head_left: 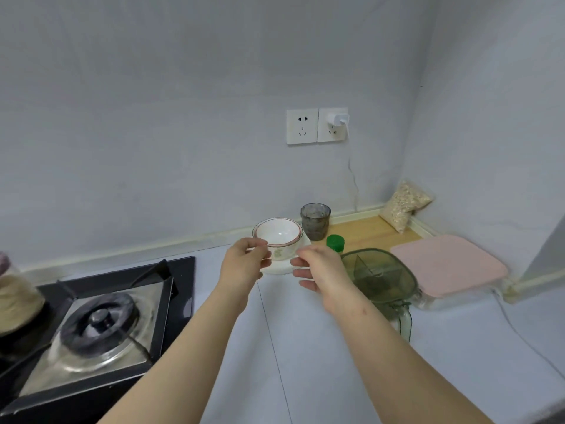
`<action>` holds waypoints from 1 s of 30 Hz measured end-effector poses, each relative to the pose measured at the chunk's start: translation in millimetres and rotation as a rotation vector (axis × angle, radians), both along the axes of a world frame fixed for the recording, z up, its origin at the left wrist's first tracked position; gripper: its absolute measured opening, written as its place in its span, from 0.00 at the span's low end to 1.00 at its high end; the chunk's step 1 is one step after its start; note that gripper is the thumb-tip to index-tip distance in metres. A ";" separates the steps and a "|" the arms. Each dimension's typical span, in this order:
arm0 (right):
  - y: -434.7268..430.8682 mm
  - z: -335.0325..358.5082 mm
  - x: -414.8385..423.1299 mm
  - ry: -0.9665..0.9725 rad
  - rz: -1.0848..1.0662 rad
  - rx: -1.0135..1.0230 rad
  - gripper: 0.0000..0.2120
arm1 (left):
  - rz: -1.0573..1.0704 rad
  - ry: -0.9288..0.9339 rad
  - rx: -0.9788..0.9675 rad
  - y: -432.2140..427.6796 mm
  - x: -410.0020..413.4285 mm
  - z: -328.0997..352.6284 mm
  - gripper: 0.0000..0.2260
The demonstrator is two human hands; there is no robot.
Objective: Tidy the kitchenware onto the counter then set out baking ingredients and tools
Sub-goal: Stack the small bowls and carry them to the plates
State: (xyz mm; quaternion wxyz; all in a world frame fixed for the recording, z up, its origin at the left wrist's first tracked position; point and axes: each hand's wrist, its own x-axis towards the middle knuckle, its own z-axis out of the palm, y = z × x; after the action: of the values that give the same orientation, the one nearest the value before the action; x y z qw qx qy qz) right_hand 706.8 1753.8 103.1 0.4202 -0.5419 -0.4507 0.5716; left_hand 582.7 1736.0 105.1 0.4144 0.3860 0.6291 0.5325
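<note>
Countertop (pixel 305 347), pale and seamed, fills the lower half of the view from 4 to 7 o'clock. A black gas stove (pixel 101 328) with one burner sits at 8 o'clock, and a blurred jar (pixel 18 295) stands at its left edge. At 3 o'clock lies a pink-lidded box (pixel 446 264). Just beside it, toward the centre, is a green-lidded container (pixel 379 276) with dividers showing through its lid.

Both bare forearms reach in from 6 o'clock. The left hand (pixel 244 264) pinches the near rim of the bowl (pixel 279 232) between thumb and forefinger. The right hand (pixel 321 270) is loosely spread, its fingers slightly bent and their tips at the right edge of the plate (pixel 278 268); whether they touch it cannot be told.

A clear bag of oats (pixel 406 203) leans in the corner at 2 o'clock. The white bowl, red-lined at the rim, sits upright on the white plate just below centre, near the back wall. A grey glass tumbler (pixel 315 221) stands at the bowl's 2 o'clock, and a green cap (pixel 335 242) at its 3 o'clock. A double wall socket (pixel 302 126) with a white charger (pixel 337 119) is at 12 o'clock.
</note>
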 end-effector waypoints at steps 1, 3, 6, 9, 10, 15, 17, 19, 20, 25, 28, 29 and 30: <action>-7.5 -1.6 -0.7 0.002 0.009 -0.004 0.07 | 0.010 0.000 -0.004 -9.0 0.3 -0.4 0.05; -22.7 -5.7 1.0 0.003 0.025 -0.005 0.05 | 0.027 -0.001 -0.003 -25.6 3.2 -3.6 0.06; -50.0 -10.6 11.0 -0.017 0.053 -0.013 0.03 | 0.051 0.003 -0.015 -53.7 14.4 -8.9 0.05; -82.3 -15.8 24.7 -0.031 0.067 -0.058 0.03 | 0.053 0.024 -0.043 -87.2 25.8 -10.8 0.05; -90.3 -17.5 27.2 -0.034 0.066 -0.068 0.03 | 0.057 0.033 -0.047 -95.8 27.1 -10.7 0.05; -137.1 -21.3 27.9 -0.027 0.114 -0.081 0.04 | 0.109 0.022 -0.055 -153.1 28.9 -13.9 0.06; -155.2 -21.0 21.6 -0.029 0.162 -0.086 0.04 | 0.141 0.017 -0.067 -173.0 24.9 -18.0 0.06; -168.8 -20.9 14.1 -0.038 0.189 -0.080 0.04 | 0.177 0.012 -0.070 -189.9 20.0 -21.1 0.07; -176.3 -20.0 6.9 -0.043 0.207 -0.077 0.04 | 0.208 0.009 -0.072 -200.4 13.9 -21.9 0.07; -205.1 -21.0 -30.1 -0.046 0.302 -0.089 0.03 | 0.305 0.014 -0.102 -239.0 -17.5 -23.7 0.07; -228.3 -21.2 -69.3 -0.054 0.382 -0.084 0.05 | 0.394 0.015 -0.110 -271.8 -51.0 -24.0 0.07; -236.7 -22.6 -86.2 -0.060 0.419 -0.083 0.05 | 0.424 0.012 -0.114 -285.3 -64.6 -24.3 0.07; -245.1 -23.9 -102.5 -0.066 0.453 -0.087 0.04 | 0.451 0.010 -0.111 -298.1 -77.8 -24.8 0.07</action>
State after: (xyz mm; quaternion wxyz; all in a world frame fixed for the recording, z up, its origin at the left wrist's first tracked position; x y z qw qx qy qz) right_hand 604.3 1508.6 79.2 0.2426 -0.4627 -0.5494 0.6521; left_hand 504.9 1437.9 80.3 0.3023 0.2150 0.7300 0.5740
